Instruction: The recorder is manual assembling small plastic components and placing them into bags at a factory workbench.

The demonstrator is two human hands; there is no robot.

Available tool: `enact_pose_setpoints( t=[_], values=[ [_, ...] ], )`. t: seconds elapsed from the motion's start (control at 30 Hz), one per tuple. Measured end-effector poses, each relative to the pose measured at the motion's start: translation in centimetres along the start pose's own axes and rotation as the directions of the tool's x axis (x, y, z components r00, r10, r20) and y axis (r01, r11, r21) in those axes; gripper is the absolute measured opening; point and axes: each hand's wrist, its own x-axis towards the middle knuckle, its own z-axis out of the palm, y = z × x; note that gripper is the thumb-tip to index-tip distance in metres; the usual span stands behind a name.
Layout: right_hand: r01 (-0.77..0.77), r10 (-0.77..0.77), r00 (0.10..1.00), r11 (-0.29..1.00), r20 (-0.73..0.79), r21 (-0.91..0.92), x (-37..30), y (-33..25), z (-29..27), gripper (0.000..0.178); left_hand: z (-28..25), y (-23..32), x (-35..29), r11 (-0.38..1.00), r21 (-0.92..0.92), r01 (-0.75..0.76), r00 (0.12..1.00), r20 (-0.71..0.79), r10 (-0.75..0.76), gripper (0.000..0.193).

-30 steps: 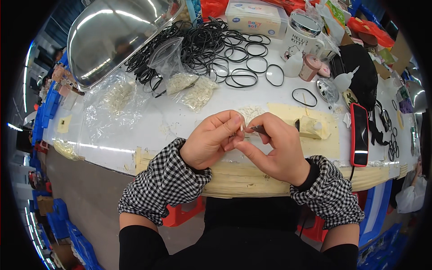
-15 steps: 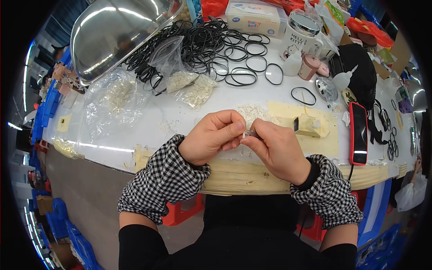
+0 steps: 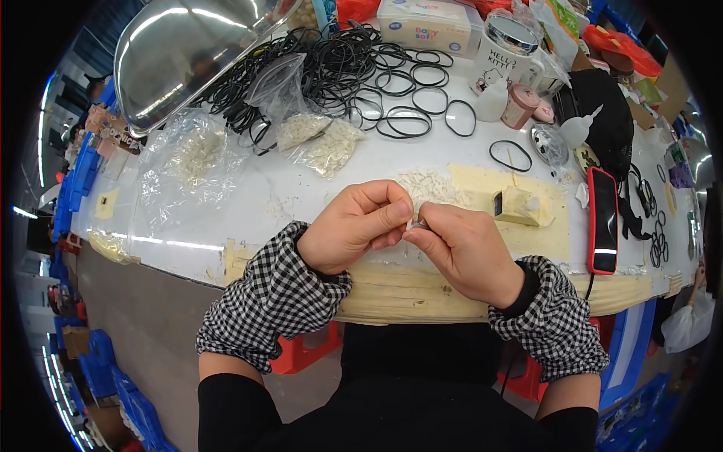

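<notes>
Over the near edge of the table, my two hands meet at the fingertips. A small white piece [image 3: 410, 224] is pinched between the thumb and fingers of my left hand [image 3: 354, 226]. My right hand [image 3: 471, 248] is closed on a small greyish, shiny thing [image 3: 422, 224] right beside that piece; its kind is mostly hidden by the fingers. Just beyond the hands lies a loose heap of small white pieces [image 3: 425, 184]. Clear plastic bags with similar pieces lie farther left, one bag [image 3: 331, 147] near the middle and another [image 3: 197, 158] beyond it.
Many black elastic loops [image 3: 331, 68] are piled at the back, near a shiny metal dome [image 3: 192, 60]. A tape-wrapped block [image 3: 521, 207] sits on yellowish tape to the right, near a red-cased phone [image 3: 602, 218]. A lidded mug [image 3: 503, 60] and tissue box [image 3: 429, 26] stand behind.
The view has shifted very slightly. Both hands keep the same pinched hold, fingertips together, with hardly any movement.
</notes>
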Motion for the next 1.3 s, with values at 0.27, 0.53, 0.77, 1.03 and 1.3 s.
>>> enact_pose_setpoints(
  t=[0.27, 0.53, 0.77, 1.03, 1.3],
  values=[
    [-0.014, 0.014, 1.0, 1.0, -0.016, -0.003, 0.1, 0.0, 0.0, 0.031, 0.0, 0.1, 0.0, 1.0, -0.01, 0.005, 1.0, 0.005, -0.005, 0.019],
    [-0.076, 0.076, 0.992, 0.997, -0.097, 0.008, 0.3, 0.6, 0.0, 0.021, -0.4, 0.5, 0.5, 0.956, -0.278, -0.098, 0.89, -0.455, -0.041, 0.016],
    [0.029, -0.024, 0.999, 0.965, 0.023, -0.26, 0.4, 1.3, 2.0, 0.015, -1.5, -0.1, 0.3, 0.92, -0.344, -0.187, 0.865, -0.502, -0.012, 0.02],
    [0.028, -0.019, 0.96, 0.999, -0.28, 0.028, 1.4, 1.2, 0.3, 0.016, -0.5, 0.0, 0.3, 0.986, -0.152, 0.066, 0.969, -0.225, -0.1, 0.023],
    [0.022, 0.042, 0.936, 0.984, -0.349, 0.176, 1.1, 0.8, 0.0, 0.011, -0.2, -0.1, 0.2, 0.978, -0.188, 0.095, 0.992, -0.063, -0.108, 0.019]
  ],
)
